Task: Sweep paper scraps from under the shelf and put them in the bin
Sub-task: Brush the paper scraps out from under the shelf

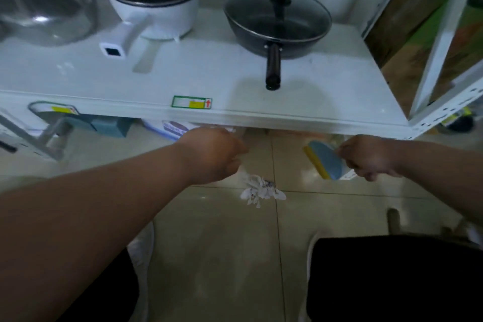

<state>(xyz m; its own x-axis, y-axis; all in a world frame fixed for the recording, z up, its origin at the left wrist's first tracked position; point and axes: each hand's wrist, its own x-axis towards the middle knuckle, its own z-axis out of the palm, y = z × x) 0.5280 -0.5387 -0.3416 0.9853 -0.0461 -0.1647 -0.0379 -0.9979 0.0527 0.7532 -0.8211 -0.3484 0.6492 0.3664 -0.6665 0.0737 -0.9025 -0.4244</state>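
Observation:
A small heap of white paper scraps [260, 190] lies on the tiled floor just in front of the white shelf [235, 112]. My left hand [214, 154] is a closed fist above and left of the scraps; whatever it holds is hidden, only a faint pale streak shows below it. My right hand [371, 157] grips a blue dustpan with a yellow lip [325, 159], tilted on its edge to the right of the scraps, close under the shelf's front edge. No bin is in view.
On the shelf stand a dark wok with lid [277, 23], a white pot [154, 0] and a steel bowl [44, 13]. Boxes [172, 129] sit under the shelf at left. The shelf's white upright [441, 42] stands at right. My dark-trousered knees fill the bottom.

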